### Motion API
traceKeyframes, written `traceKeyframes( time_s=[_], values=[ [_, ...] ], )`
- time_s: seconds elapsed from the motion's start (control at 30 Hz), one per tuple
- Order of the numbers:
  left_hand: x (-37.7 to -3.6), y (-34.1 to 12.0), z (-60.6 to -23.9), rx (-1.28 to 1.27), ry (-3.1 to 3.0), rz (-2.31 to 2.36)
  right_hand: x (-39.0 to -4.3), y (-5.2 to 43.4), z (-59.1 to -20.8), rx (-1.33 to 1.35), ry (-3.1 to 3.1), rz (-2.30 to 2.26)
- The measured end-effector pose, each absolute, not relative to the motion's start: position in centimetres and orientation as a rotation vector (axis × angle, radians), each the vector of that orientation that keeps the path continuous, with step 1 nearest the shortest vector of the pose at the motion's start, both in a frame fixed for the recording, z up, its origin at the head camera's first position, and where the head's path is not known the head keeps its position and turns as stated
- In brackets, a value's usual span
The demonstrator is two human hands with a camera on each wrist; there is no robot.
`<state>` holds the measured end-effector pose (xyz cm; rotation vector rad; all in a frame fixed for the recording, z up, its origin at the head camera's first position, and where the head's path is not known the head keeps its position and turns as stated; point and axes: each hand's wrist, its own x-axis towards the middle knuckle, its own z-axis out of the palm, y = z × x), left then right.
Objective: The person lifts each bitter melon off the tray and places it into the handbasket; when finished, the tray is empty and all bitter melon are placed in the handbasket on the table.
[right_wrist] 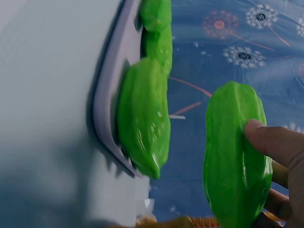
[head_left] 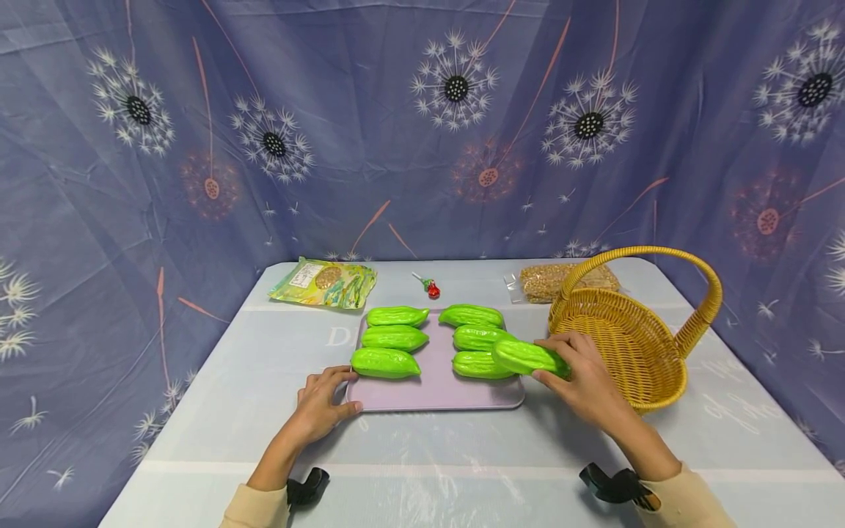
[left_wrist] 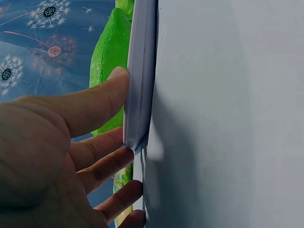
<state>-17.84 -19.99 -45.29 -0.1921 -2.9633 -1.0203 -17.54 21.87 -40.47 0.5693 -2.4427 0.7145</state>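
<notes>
The person is wearing a long-sleeved top in a pale cream colour, and its cuffs are ending just short of the wrists, leaving the left hand (head_left: 321,402) and the right hand (head_left: 581,378) bare. A small black camera mount is sitting strapped under each wrist, glossy and rounded, the one on the right showing a thin orange-brown edge where it is meeting the cuff. No rings or watch are showing.
</notes>
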Motion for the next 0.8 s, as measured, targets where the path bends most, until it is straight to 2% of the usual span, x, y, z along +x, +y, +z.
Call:
traceKeyframes(
  time_s=[0.47, 0.8],
  values=[
    [-17.8, -20.1, -45.4, -0.194, -2.956, -1.033, -17.8, 26.7, -38.2, 0.466, -2.509, 0.609],
    [-17.7, -20.0, -45.4, -0.196, -2.952, -1.037, -17.8, 29.3, -38.4, 0.419, -2.563, 0.619]
  ],
)
